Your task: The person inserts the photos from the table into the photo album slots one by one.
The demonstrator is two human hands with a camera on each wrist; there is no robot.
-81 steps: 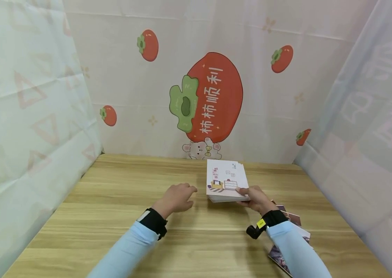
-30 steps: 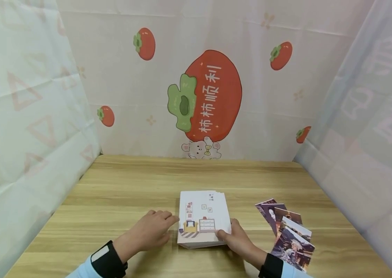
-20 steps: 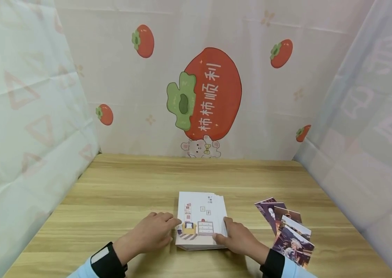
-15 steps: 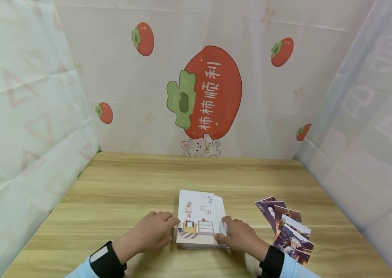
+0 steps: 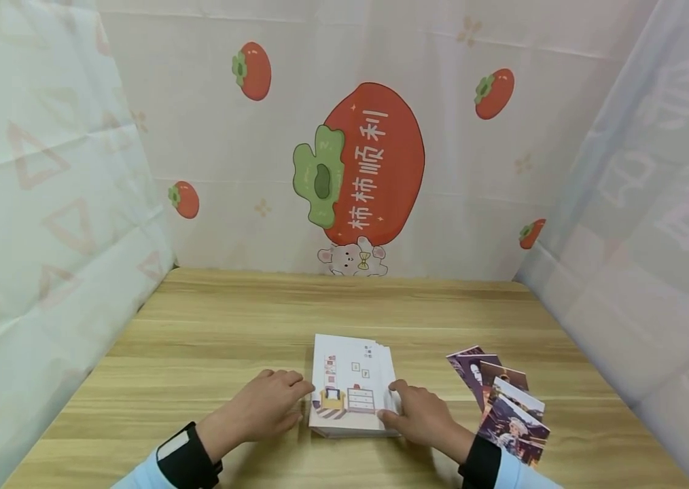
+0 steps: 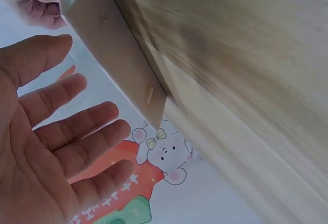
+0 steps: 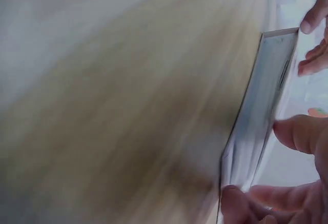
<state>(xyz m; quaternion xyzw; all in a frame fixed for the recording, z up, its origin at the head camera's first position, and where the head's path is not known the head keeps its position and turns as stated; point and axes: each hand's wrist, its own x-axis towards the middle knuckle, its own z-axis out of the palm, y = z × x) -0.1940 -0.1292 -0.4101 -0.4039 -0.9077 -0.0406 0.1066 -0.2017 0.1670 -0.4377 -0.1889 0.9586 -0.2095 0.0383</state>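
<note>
A thick white photo album (image 5: pixel 350 387) with a drawn room scene on its cover lies on the wooden table, spine toward the left. Its plain pinkish spine (image 6: pixel 110 49) shows in the left wrist view. At the album's near right corner, my right hand (image 5: pixel 422 413) grips it, thumb on the cover's edge and fingers along the page side. The right wrist view shows the pale page edges (image 7: pixel 264 90) between the covers. Beside the spine is my left hand (image 5: pixel 265 405), its fingers (image 6: pixel 77 129) spread and relaxed, holding nothing.
Several printed photos (image 5: pixel 514 428) lie fanned on the table to the right, partly behind the right wrist. A patterned curtain (image 5: pixel 210 122) stands at the table's (image 5: pixel 228 305) back edge, with similar cloth on both sides.
My right hand has brought the album from the back right nearer and leftward, down onto the table. The left hand has come beside its spine. Over the last half second both stay nearly still.
</note>
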